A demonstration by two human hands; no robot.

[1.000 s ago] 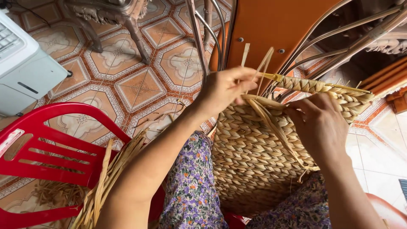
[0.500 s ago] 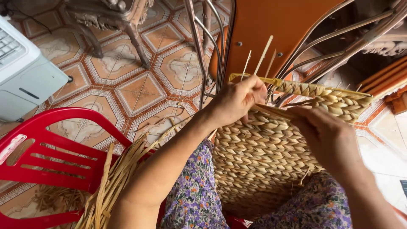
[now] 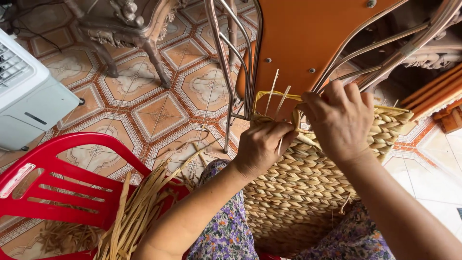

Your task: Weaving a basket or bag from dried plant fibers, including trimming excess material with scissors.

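I am looking down at my lap, where floral purple fabric [image 3: 226, 236] is lying under a woven basket [image 3: 298, 192] of plaited straw-coloured fibre, its braided rows chunky and rounded. The basket is resting on my knees, its rim tilted away from me. My left hand [image 3: 262, 147] is curling closed at that rim, fingers pinching thin pale strands [image 3: 279, 96] that are sticking up stiffly. My right hand [image 3: 339, 120] is arching over the rim just beside it, fingers bent and gripping the top braid together with a flat strand.

To my left, a bundle of loose dried fibres [image 3: 139, 212] is leaning across a glossy red plastic chair [image 3: 62, 188] with slatted back. Beyond the basket, an orange chair seat [image 3: 308, 38] on thin chromed metal legs is standing close. The floor [image 3: 154, 110] is showing patterned terracotta and cream tiles. Farther off, carved dark wooden furniture legs [image 3: 125, 29] and a white boxy appliance [image 3: 29, 96] are standing at the upper left.
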